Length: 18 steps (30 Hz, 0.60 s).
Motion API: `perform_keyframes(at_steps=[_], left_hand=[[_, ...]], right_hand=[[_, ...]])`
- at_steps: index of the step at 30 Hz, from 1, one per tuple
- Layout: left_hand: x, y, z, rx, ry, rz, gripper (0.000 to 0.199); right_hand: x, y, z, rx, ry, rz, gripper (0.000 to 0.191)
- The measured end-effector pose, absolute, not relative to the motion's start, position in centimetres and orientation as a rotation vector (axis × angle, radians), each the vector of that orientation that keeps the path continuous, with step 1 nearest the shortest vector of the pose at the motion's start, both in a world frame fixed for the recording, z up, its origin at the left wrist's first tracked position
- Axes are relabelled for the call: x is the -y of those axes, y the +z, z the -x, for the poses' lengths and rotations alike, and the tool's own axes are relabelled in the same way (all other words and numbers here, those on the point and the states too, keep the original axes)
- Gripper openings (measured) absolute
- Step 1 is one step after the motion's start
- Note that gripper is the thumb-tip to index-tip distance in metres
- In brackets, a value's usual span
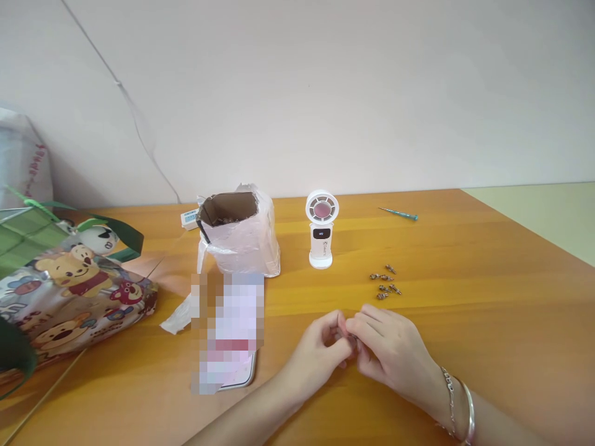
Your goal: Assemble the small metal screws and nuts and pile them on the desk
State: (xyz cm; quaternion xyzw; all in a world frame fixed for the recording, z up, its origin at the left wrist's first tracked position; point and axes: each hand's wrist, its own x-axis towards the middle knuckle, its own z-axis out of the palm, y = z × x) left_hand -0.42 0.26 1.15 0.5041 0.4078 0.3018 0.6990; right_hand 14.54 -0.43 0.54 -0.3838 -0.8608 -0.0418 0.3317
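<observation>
Fingers (367, 322) of both hands curl closed, pinching a small metal fitting (352, 337) between them, mostly hidden; close work apparently needing both. Left hand (318, 353) and right hand (395, 350) meet near the person. Just beyond, matching fittings (385, 284) lie loose, seemingly kept within easy reach. Farther off: white desk fan (321, 229), slim screwdriver (398, 214), plastic-wrapped cardboard box (237, 238), all on the wood-grain counter (493, 322). Printed tote bag (69, 297) sits left; pale wall (297, 93) behind.
</observation>
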Motion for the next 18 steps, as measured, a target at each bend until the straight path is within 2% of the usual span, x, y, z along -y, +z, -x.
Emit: perform_keyframes(at_steps=[5,14,18], left_hand=[[0.6,1.6,0.4,-0.911,0.645,-1.310,0.009],[-0.7,2.6,1.7,-1.239,0.692,-1.829,0.003],[-0.6,2.6,1.8,-1.314,0.673,-2.012,0.008]], right_hand=[[0.1,-0.1,-15.8,2.140,0.106,1.108,0.022],[-0.2,0.8,-16.1,1.890,0.849,1.112,0.011],[0.2,1.3,-15.8,1.975,0.969,1.028,0.005]])
